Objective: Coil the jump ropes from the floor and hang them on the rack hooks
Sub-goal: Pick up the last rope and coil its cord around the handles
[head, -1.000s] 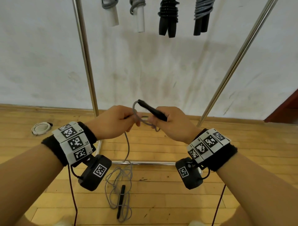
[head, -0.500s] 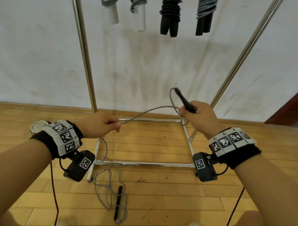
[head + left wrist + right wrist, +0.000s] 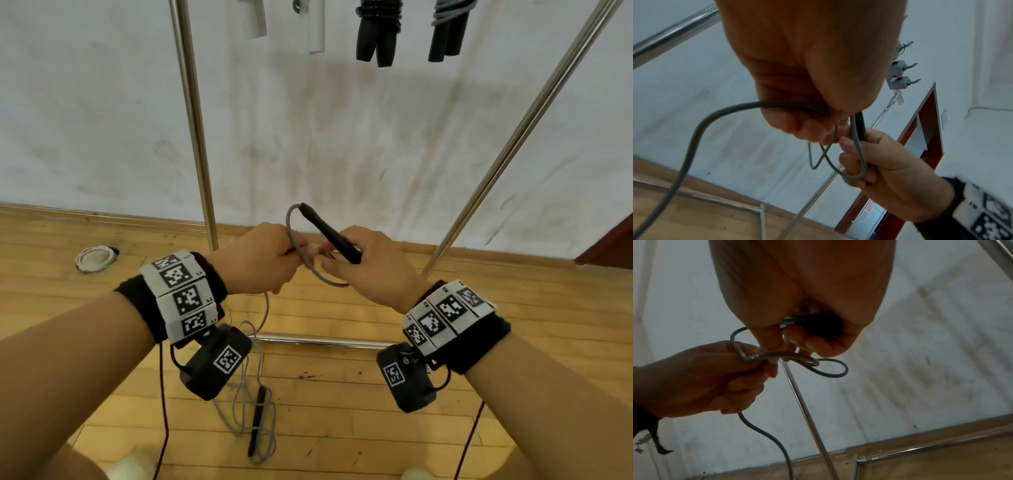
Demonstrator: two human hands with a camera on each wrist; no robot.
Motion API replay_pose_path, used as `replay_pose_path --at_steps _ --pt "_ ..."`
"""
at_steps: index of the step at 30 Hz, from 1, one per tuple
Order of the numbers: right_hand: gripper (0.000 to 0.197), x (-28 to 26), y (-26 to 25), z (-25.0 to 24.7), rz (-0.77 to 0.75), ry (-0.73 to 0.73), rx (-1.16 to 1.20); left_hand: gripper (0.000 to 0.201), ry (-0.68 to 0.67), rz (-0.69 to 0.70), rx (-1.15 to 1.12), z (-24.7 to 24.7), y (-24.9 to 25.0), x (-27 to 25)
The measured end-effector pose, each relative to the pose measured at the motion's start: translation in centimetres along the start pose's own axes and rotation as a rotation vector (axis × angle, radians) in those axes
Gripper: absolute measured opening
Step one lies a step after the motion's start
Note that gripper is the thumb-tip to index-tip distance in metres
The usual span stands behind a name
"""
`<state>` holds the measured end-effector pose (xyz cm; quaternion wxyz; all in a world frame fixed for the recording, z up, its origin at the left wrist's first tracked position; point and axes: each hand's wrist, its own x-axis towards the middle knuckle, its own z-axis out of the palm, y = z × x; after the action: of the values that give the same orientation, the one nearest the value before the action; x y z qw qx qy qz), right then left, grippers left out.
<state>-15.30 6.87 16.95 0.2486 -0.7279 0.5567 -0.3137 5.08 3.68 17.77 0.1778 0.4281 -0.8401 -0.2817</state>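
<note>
Where hands meet, rope (image 3: pixel 310 267) grip hidden, hung handles (image 3: pixel 375 37) cropped above

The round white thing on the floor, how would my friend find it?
Start at the rack's left metal pole and look down to the wooden floor. Left of the pole, near the wall, lies a round white ring. Unlike the grey rope, it is flat, white and closed.

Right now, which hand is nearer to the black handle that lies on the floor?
Left. The left hand is above and slightly left of the black handle on the floor, gripping the grey cord. The right hand is further right, holding the other handle.
</note>
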Motion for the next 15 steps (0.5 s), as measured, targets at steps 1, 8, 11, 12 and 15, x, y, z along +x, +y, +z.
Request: replay_pose_path --at_steps 1,8,11,12,15 --pt "0.006 -0.1 -0.2 0.2 -0.011 -0.004 0.006 0.033 -0.001 -0.008 -0.041 -0.1 0.2 -0.2" --pt "0.017 0.1 -0.3 -0.5 -0.003 -0.033 -0.005 0.026 -0.027 -0.007 -0.019 -0.7 -1.3 -1.2" --pt "0.019 0.4 0.2 -1.9 0.023 0.051 -0.010 0.024 -0.152 -0.058 0.108 -1.1 -3.1 -1.9" --pt "0.018 0.5 0.5 -2.4 0.031 0.077 0.001 0.023 -0.171 -0.080 0.130 -1.2 -3.7 -2.1" --pt "0.018 0.5 1.8 -3.9 0.076 0.180 0.011 0.025 -0.193 -0.120 0.146 -1.7 -5.0 -2.4"
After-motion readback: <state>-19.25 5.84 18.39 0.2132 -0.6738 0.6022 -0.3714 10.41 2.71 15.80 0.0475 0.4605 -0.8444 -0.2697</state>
